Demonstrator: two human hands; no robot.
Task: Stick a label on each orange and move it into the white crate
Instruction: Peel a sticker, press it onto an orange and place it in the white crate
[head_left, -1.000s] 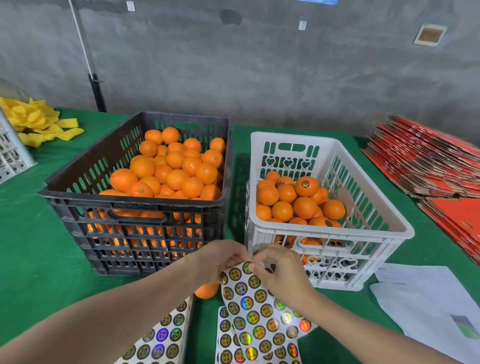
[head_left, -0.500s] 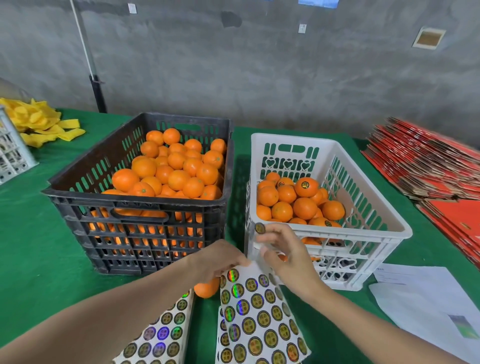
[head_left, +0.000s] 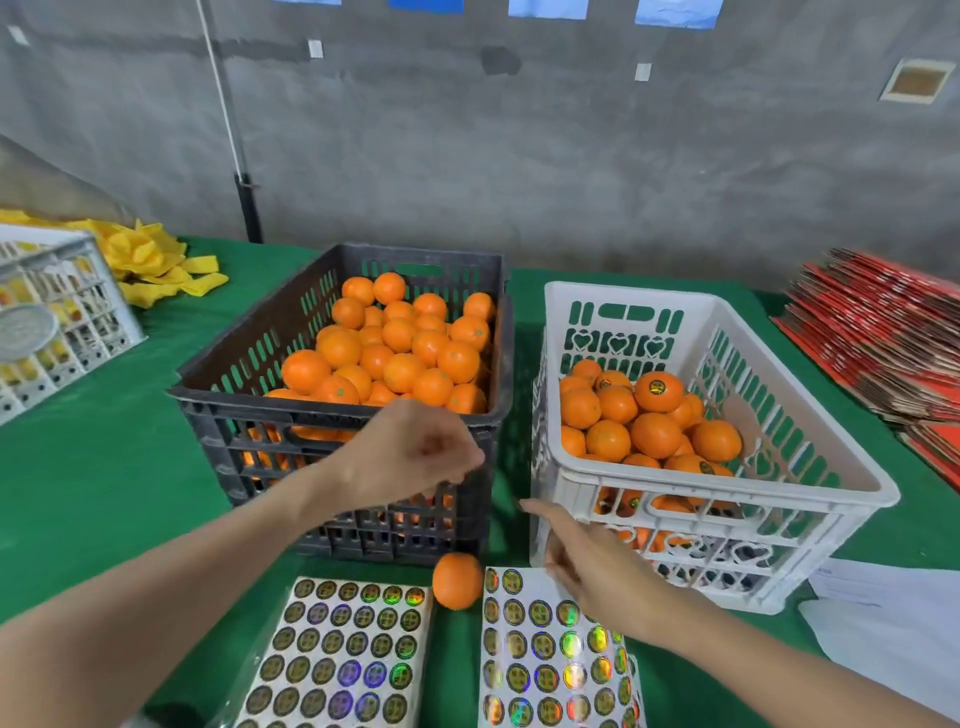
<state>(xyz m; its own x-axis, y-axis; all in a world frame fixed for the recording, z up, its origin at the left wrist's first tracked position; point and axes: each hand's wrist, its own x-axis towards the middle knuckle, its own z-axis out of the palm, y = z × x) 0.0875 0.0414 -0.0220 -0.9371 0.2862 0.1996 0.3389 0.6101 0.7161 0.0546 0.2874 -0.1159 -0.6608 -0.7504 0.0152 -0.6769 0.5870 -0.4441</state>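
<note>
My left hand (head_left: 415, 452) hangs over the front wall of the black crate (head_left: 291, 410), back of the hand toward me and fingers curled under, so I cannot tell whether it pinches anything. My right hand (head_left: 592, 571) is low over the top edge of the right label sheet (head_left: 540, 654), its index finger (head_left: 535, 512) straight and aimed at about 11 o'clock into the gap between the two crates, the other fingers loosely bent and gripping nothing I can make out. A label may be sitting on that fingertip, but the blur stops me from saying so. What matters for the next move is the loose orange (head_left: 457, 580). It rests on the green bench (head_left: 104, 467) just in front of the black crate, wedged between the left label sheet (head_left: 348, 654) and the right one and touching the corner of the right. From my left hand it lies at roughly 5 o'clock, lower and nearer to me. From my right hand it lies at 9 o'clock, close beside the knuckles. I judge the right hand slightly nearer, yet its finger points away from the fruit, so I would drop the left hand onto the orange and bring the right fingertip across. Being round, it has no long axis to line up with. The white crate (head_left: 727, 491) stands at 1 o'clock from my right hand, part full, with at least one labelled orange (head_left: 658, 391) on top of its pile
</note>
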